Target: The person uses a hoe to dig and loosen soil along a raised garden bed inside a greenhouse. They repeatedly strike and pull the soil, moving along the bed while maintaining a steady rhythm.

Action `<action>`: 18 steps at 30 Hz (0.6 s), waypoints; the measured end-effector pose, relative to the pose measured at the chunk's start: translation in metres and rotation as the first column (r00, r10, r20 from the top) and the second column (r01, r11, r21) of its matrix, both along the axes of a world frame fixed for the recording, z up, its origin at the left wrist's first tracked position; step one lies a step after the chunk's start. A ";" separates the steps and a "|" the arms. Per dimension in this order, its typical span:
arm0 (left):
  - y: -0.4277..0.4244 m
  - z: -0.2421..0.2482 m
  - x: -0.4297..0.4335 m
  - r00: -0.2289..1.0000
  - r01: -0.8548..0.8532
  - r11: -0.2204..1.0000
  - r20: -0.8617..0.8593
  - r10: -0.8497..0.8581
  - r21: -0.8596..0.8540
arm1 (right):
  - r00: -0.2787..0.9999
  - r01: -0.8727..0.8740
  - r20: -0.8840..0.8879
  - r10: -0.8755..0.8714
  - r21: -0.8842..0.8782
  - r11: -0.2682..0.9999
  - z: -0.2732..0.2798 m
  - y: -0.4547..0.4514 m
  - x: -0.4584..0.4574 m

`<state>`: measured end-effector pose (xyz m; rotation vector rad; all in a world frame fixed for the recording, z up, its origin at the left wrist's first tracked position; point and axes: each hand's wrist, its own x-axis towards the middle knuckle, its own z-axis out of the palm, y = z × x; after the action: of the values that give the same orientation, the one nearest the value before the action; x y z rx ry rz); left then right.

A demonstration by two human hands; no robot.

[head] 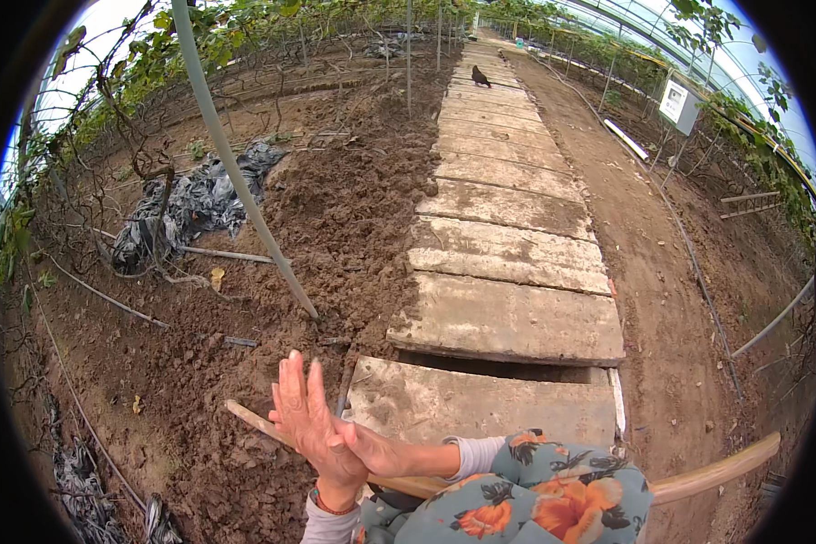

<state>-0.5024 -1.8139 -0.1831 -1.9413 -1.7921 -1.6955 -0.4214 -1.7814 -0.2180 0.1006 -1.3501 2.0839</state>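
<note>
My left hand (306, 421) is raised with its fingers stretched upward, a red beaded bracelet (333, 502) around its wrist. Flat against its palm side lies my right hand (377, 450), reaching in from the right, its fingers largely hidden behind the left. Neither hand grips anything. A long wooden handle (717, 470) slants across behind my wrists and floral-patterned garment (544, 500); its other end sticks out left of the hands, and whatever supports it is hidden. Below the hands are loose brown soil (224, 469) and a concrete slab (476, 401).
A slab walkway (503, 211) runs ahead, with a dark gap (496, 366) before the nearest slab. A dark bird (479, 77) stands on it. Left are a leaning grey pole (234, 163) and crumpled plastic film (190, 197). A white box (680, 102) and a hose (693, 262) lie right.
</note>
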 end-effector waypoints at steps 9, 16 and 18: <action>-0.015 -0.047 0.028 0.981 -0.064 0.996 0.177 0.074 -0.061 | 0.999 0.036 -0.018 -0.036 -0.006 0.999 -0.001 0.019 -0.034; 0.007 -0.055 -0.029 0.856 -0.485 0.874 0.228 0.464 0.044 | 0.994 -0.087 0.066 0.084 0.042 0.995 -0.021 -0.020 -0.036; 0.001 -0.064 -0.045 0.819 -0.568 0.821 0.147 0.555 0.067 | 0.979 -0.090 0.186 0.079 0.048 0.995 -0.035 -0.018 -0.036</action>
<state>-0.5470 -1.8130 -0.2474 -1.1089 -1.9920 -1.6634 -0.4576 -1.7991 -0.2525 -0.0119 -1.5389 2.1701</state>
